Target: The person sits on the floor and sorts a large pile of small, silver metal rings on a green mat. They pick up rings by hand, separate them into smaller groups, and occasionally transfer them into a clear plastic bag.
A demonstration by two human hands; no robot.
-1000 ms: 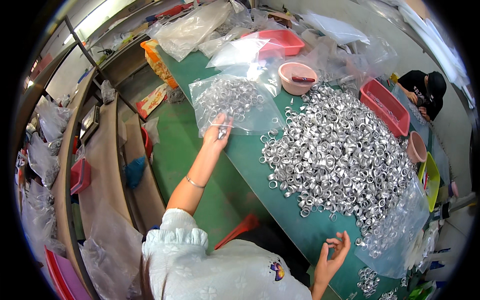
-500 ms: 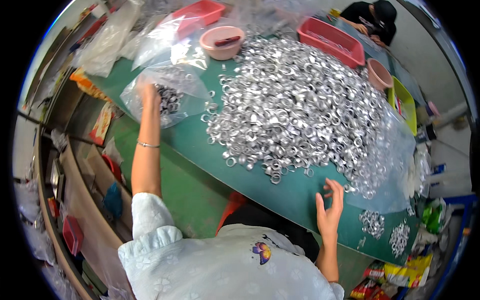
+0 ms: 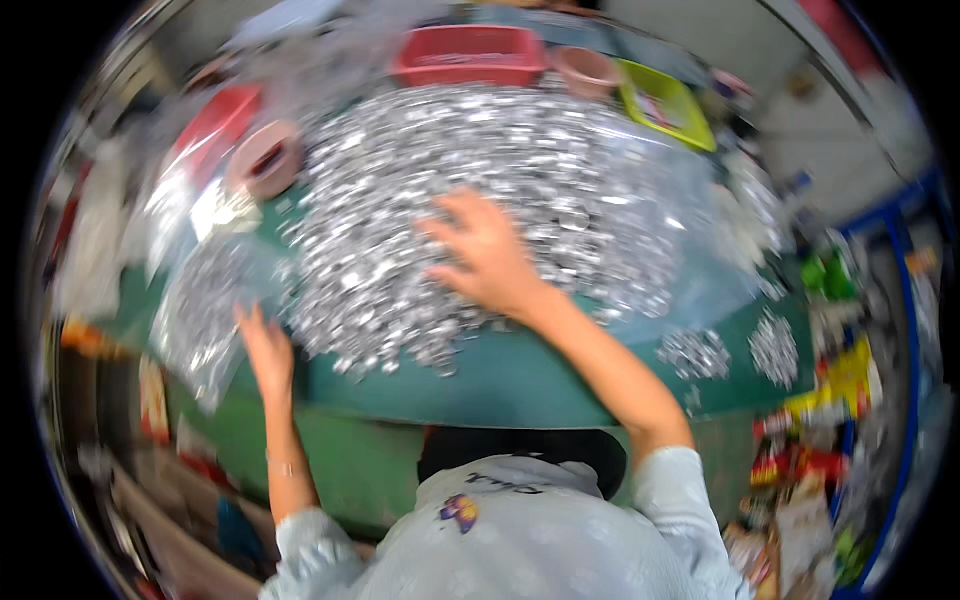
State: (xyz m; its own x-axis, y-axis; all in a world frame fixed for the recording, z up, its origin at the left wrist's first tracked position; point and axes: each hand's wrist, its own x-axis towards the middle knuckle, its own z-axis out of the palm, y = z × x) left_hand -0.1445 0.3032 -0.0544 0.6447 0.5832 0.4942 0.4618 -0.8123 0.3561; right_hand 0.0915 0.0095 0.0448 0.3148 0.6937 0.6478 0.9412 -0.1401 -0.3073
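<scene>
A wide heap of silvery metal rings [image 3: 400,290] covers the middle of the green table [image 3: 520,385]. My right hand [image 3: 485,255] is over the heap with fingers spread, holding nothing that I can see; motion blurs it, so I cannot tell whether it touches the rings. At the table's left, a clear plastic bag [image 3: 205,300] with metal rings inside lies on the surface. My left hand [image 3: 266,355] is beside the bag's right edge, fingers stretched out and apart. Whether its fingertips touch the bag is unclear.
Two small ring piles [image 3: 695,353] lie at the right. Behind the heap stand a red tray [image 3: 470,70], a pink bowl [image 3: 585,72] and a yellow-green basket [image 3: 665,105]. Another pink bowl [image 3: 265,160] and red tray [image 3: 215,125] are at the left. Clear plastic sheeting [image 3: 690,260] covers the heap's right side.
My left hand has come out of the bag and back toward me. My right hand has moved from the table's front edge out over the heap. The whole view has turned rightward.
</scene>
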